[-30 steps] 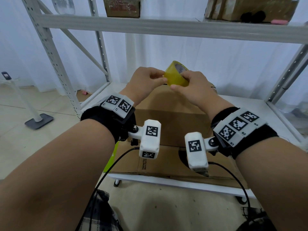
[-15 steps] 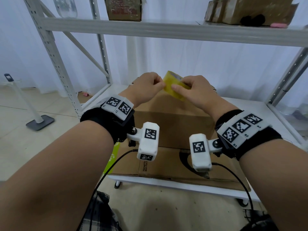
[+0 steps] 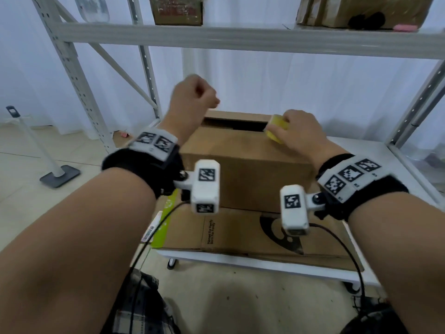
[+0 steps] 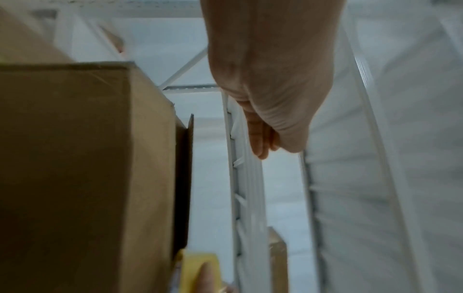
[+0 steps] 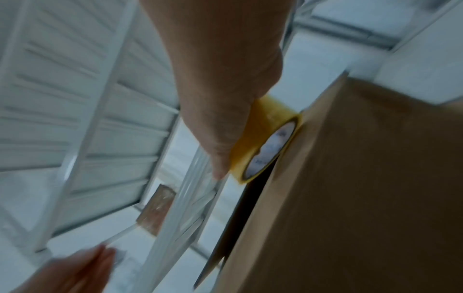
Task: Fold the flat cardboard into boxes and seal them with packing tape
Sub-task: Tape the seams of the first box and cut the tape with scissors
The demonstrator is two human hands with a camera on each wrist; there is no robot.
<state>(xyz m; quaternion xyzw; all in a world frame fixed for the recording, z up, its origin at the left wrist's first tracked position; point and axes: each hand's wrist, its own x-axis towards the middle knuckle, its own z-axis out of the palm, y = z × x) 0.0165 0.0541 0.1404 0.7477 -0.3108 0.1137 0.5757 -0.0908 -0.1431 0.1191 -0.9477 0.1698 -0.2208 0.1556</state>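
Note:
A folded brown cardboard box (image 3: 240, 160) stands on a sheet of flat cardboard (image 3: 240, 232); a dark gap runs between its top flaps. My right hand (image 3: 296, 133) grips a yellow tape roll (image 3: 277, 126) and holds it against the right end of that gap. In the right wrist view the tape roll (image 5: 265, 142) touches the box (image 5: 363, 188) edge. A clear strip of tape (image 5: 175, 208) seems to stretch from it toward my left hand (image 5: 75, 271). My left hand (image 3: 195, 97) is raised above the box's left end, fingers curled and pinching the tape end.
The box and flat cardboard lie on a white wheeled platform (image 3: 265, 261) inside a white metal rack. A shelf beam (image 3: 240, 39) with more boxes crosses overhead. Rack uprights (image 3: 72, 80) stand at left and right. A green strip (image 3: 166, 220) lies by the cardboard's left edge.
Both hands held the roll together in the air above the box. Now the right hand has brought the roll down onto the box top, and the left hand has pulled away up and left.

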